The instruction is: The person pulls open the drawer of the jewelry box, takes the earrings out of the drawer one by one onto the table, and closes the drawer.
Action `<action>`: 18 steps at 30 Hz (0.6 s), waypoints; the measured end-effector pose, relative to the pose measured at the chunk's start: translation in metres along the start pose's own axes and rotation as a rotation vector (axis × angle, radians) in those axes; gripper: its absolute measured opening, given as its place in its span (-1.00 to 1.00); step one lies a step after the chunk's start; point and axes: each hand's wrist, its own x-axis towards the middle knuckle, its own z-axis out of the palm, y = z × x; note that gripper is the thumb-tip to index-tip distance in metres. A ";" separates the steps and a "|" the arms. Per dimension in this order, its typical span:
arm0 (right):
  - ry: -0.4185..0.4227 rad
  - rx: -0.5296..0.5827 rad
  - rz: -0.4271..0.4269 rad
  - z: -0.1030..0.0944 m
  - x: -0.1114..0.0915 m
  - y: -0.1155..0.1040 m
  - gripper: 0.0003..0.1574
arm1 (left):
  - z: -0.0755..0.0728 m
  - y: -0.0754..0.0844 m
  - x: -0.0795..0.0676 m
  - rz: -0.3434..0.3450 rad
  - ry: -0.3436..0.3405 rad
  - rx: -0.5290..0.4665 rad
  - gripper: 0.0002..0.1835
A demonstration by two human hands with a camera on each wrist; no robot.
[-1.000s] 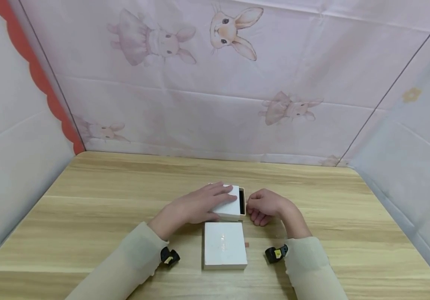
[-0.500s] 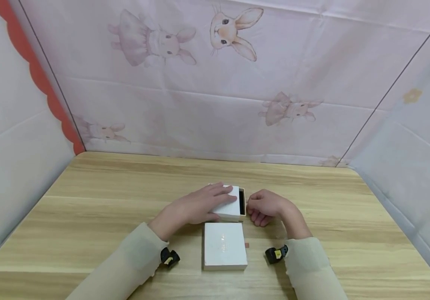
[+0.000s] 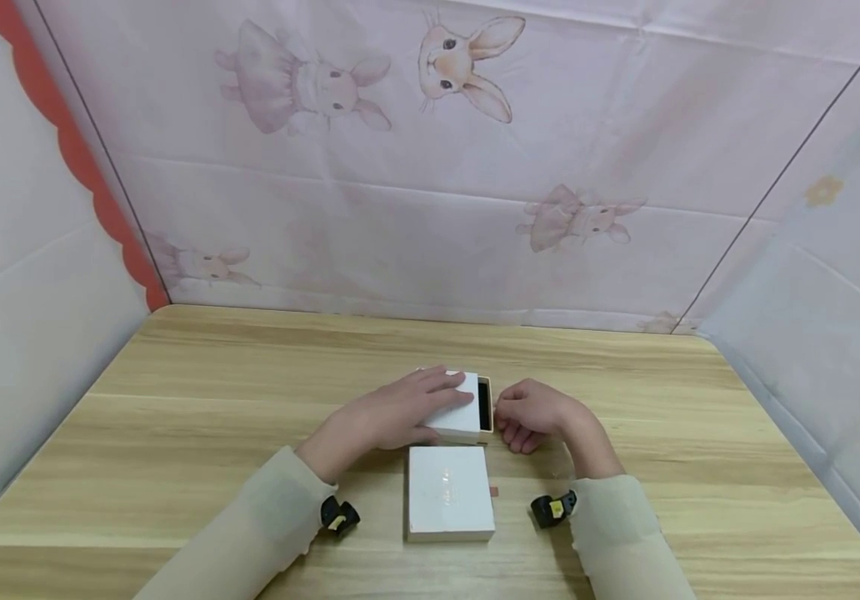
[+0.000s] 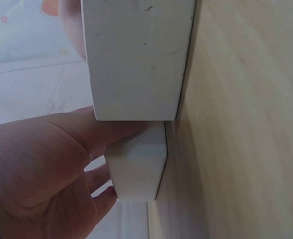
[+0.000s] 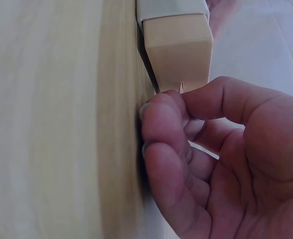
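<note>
A white drawer box [image 3: 454, 422] lies on the table, its drawer [image 5: 179, 47] slid partly out to the right with a dark inside. My left hand [image 3: 400, 410] holds the box's sleeve [image 5: 171, 7] from the left, fingers spread over the top and thumb along the near side. At the drawer's right end, my right hand [image 3: 538, 414] pinches a small pull ribbon [image 5: 181, 87] between thumb and forefinger; the other fingers are curled. Only a bit of the ribbon shows. Just in front of it sits a second white box [image 3: 450, 492] with faint gold lettering and a reddish tab [image 3: 494, 492].
The wood-grain table [image 3: 212, 400] reaches back to a pink curtain [image 3: 400, 217] printed with rabbits. Pale side panels stand at left and right. Black wrist cameras sit by both cuffs, on either side of the nearer box.
The drawer sticks out very slightly farther to the right, and my right hand has shifted right by about as much. My left hand and the nearer box look unmoved.
</note>
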 end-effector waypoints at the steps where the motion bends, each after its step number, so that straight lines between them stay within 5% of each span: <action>1: 0.000 0.000 0.000 0.000 0.000 0.000 -0.67 | 0.000 0.000 0.000 0.000 0.001 -0.001 -0.30; 18: 0.000 -0.007 0.012 -0.001 0.004 0.001 -0.66 | -0.001 0.000 -0.001 -0.005 -0.003 -0.027 -0.29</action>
